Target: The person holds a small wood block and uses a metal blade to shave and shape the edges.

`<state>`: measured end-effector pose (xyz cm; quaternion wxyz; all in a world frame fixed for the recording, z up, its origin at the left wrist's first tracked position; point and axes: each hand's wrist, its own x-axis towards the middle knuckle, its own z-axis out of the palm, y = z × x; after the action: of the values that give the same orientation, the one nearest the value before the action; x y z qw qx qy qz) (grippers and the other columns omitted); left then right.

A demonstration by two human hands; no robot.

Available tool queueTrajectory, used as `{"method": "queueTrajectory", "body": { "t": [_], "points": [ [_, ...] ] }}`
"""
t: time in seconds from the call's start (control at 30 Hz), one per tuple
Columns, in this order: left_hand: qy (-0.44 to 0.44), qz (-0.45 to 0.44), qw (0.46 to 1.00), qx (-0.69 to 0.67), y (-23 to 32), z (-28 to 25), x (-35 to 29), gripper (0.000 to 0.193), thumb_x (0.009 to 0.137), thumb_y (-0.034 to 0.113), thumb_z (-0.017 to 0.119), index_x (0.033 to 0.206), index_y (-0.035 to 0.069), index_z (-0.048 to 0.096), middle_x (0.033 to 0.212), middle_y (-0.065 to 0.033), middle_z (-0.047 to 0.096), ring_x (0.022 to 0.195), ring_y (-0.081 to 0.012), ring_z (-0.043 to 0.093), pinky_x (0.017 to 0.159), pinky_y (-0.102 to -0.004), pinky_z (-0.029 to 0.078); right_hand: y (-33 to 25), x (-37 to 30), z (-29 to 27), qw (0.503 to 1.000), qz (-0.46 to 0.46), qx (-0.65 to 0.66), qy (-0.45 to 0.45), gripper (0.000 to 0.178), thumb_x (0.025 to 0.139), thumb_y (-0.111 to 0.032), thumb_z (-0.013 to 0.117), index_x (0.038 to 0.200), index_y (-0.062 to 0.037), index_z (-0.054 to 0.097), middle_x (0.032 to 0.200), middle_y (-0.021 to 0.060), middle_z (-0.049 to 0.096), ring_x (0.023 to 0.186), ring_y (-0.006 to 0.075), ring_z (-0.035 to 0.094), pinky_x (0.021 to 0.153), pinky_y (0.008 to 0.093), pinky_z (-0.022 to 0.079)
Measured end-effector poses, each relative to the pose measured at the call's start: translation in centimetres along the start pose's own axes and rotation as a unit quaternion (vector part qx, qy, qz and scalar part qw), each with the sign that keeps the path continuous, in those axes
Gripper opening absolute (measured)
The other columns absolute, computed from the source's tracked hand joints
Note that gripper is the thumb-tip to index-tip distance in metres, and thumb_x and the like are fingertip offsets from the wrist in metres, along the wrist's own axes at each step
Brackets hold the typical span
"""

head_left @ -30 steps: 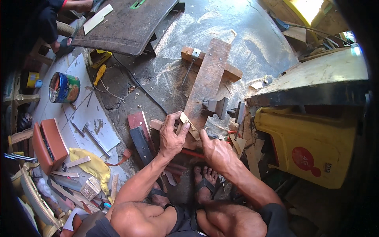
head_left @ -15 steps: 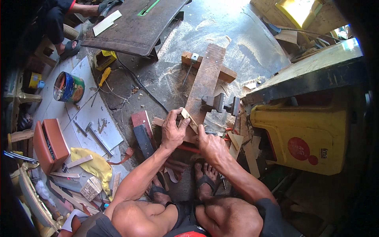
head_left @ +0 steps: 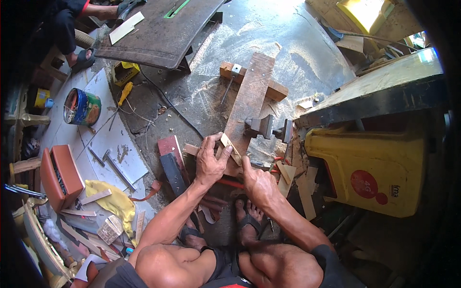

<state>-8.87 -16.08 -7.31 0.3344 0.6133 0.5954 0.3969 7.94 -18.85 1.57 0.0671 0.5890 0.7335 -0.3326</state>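
My left hand (head_left: 210, 162) pinches a small pale strip of wood (head_left: 229, 146) between thumb and fingers. The strip lies slanted over the near end of a worn wooden plank (head_left: 251, 89). At the strip's lower end is my right hand (head_left: 260, 183), its fingers curled and its index finger pointing at the wood. Whatever those fingers close on is hidden from this view. Just right of the plank stands a dark metal vise (head_left: 260, 126). Below my left hand lie a dark block (head_left: 172, 170) and a reddish board (head_left: 169, 145).
A yellow plastic stool (head_left: 365, 168) lies on its side at right. At left are a paint can (head_left: 82, 106) of odds and ends, a hammer (head_left: 118, 169), a brown box (head_left: 62, 177) and a yellow cloth (head_left: 113, 201). Another person's foot (head_left: 84, 60) is beside the saw table (head_left: 158, 43).
My right hand has shifted slightly down and to the right along the strip. The left hand keeps its pinch on the wood, nearly still.
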Motion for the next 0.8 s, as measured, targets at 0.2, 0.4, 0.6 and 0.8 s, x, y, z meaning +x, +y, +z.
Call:
{"method": "queueTrajectory", "body": {
  "t": [0.2, 0.4, 0.6, 0.8],
  "points": [
    [-0.003, 0.003, 1.0, 0.004, -0.1, 0.2, -0.3, 0.042, 0.094, 0.026, 0.069, 0.125, 0.0, 0.057, 0.115, -0.0196, 0.062, 0.109, -0.0372, 0.06, 0.096, -0.044, 0.046, -0.6, 0.6, -1.0, 0.999, 0.023, 0.008, -0.033, 0.021, 0.091, -0.003, 0.049, 0.111, -0.0004, 0.042, 0.077, 0.0306, 0.068, 0.078, 0.0482, 0.07, 0.066, 0.0579, 0.056],
    [0.008, 0.004, 1.0, -0.002, -0.8, 0.4, -0.8, 0.042, 0.096, 0.025, 0.068, 0.126, -0.001, 0.056, 0.117, -0.021, 0.061, 0.112, -0.0382, 0.059, 0.098, -0.0449, 0.045, -2.8, 1.1, 0.3, 0.995, 0.083, -0.046, -0.023, 0.021, 0.094, -0.006, 0.05, 0.114, -0.0009, 0.044, 0.081, 0.0284, 0.07, 0.072, 0.0428, 0.072, 0.063, 0.0521, 0.059],
    [-0.003, -0.012, 0.999, -0.039, -0.7, 0.3, 0.0, 0.044, 0.097, 0.028, 0.067, 0.128, -0.001, 0.055, 0.118, -0.0209, 0.061, 0.113, -0.0389, 0.059, 0.097, -0.045, 0.046, 0.2, 0.9, 1.0, 0.998, 0.014, -0.061, 0.028, 0.02, 0.093, -0.006, 0.049, 0.111, -0.0012, 0.042, 0.076, 0.0291, 0.068, 0.067, 0.0451, 0.07, 0.059, 0.0535, 0.058],
    [0.004, 0.001, 1.0, -0.015, -0.4, 0.2, 0.2, 0.045, 0.096, 0.029, 0.067, 0.128, 0.0, 0.054, 0.119, -0.0202, 0.062, 0.113, -0.0389, 0.059, 0.097, -0.0452, 0.046, 0.9, 0.1, 0.8, 0.999, -0.011, -0.002, 0.043, 0.022, 0.091, -0.006, 0.049, 0.111, -0.0022, 0.039, 0.073, 0.0314, 0.066, 0.073, 0.0513, 0.068, 0.064, 0.0614, 0.053]
  ]
}}
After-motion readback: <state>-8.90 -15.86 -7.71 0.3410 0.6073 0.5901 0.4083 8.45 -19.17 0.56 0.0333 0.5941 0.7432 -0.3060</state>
